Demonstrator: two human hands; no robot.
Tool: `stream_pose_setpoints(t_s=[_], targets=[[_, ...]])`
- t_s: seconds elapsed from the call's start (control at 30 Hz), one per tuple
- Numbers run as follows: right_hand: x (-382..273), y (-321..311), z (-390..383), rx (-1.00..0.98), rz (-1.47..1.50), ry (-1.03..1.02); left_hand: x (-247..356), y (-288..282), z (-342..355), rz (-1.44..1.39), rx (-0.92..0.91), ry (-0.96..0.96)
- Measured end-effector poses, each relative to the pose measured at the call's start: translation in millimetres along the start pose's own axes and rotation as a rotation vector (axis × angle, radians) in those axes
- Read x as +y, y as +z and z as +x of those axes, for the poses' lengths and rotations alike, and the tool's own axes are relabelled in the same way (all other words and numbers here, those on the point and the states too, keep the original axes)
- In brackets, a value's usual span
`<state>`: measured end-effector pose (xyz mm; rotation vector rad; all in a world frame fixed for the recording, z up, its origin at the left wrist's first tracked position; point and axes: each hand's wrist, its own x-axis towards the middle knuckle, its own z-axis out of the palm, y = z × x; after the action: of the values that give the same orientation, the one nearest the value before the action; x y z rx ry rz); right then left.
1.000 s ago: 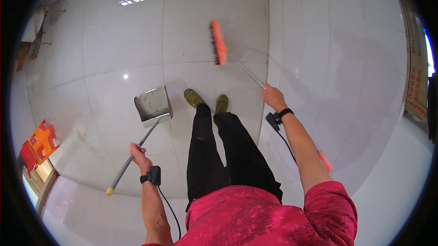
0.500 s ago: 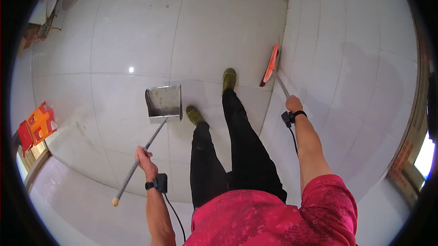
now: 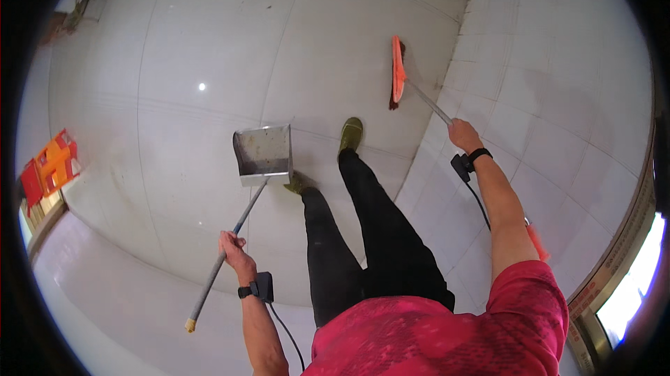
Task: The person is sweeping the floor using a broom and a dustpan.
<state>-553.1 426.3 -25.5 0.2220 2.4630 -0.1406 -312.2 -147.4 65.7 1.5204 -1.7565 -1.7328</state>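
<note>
The right hand (image 3: 464, 135), between two and three o'clock, is wrapped around the handle of a broom (image 3: 398, 69), whose orange head sits at one o'clock, near the tiled wall (image 3: 537, 97). The left hand (image 3: 237, 254), between seven and eight, grips the handle of a metal dustpan (image 3: 264, 153) partway along; the pan lies just past nine, its open edge pointing toward twelve. From overhead it is hard to judge whether the broom's bristles touch the floor (image 3: 202, 41).

The likeliest trouble is underfoot: the pan's near corner overlaps the left shoe (image 3: 300, 182) in view, so a short step could kick it and tip out whatever loose dirt it holds. A wide swing toward three could knock the broom against the wall. The black cable (image 3: 287, 334) hanging from the left wrist, at six to seven, might snag if that arm reaches far.
</note>
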Motion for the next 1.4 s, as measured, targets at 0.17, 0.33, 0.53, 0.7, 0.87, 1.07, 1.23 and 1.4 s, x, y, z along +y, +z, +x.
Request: stream_pose_setpoints(t_s=[0.17, 0.33, 0.53, 0.7, 0.87, 1.07, 1.23, 1.4], targets=[[-62, -22, 42, -0.001, -0.124, -0.185, 4, 14, 0, -0.059, 0.083, -0.020], [-120, -44, 82, 0.045, -0.252, -0.447, 11, 25, -5, -0.110, 0.185, -0.056], [-216, -49, 108, -0.058, -0.265, -0.696, 29, 44, -10, -0.161, 0.355, -0.118], [-303, -49, 122, -0.086, -0.129, -0.940, 43, 54, -15, -0.183, 0.438, -0.167], [-375, -66, 125, -0.164, -0.092, -0.823, 66, 75, -12, -0.189, 0.587, -0.175], [-315, -156, 99, -0.087, 0.001, -0.733, 88, 74, -28, -0.153, 0.599, -0.180], [-192, -262, 91, 0.086, -0.083, -0.385, 114, 100, -22, -0.086, 0.416, -0.157], [-40, -150, 56, 0.170, 0.014, -0.164, 46, 56, -21, -0.093, 0.382, -0.153]])
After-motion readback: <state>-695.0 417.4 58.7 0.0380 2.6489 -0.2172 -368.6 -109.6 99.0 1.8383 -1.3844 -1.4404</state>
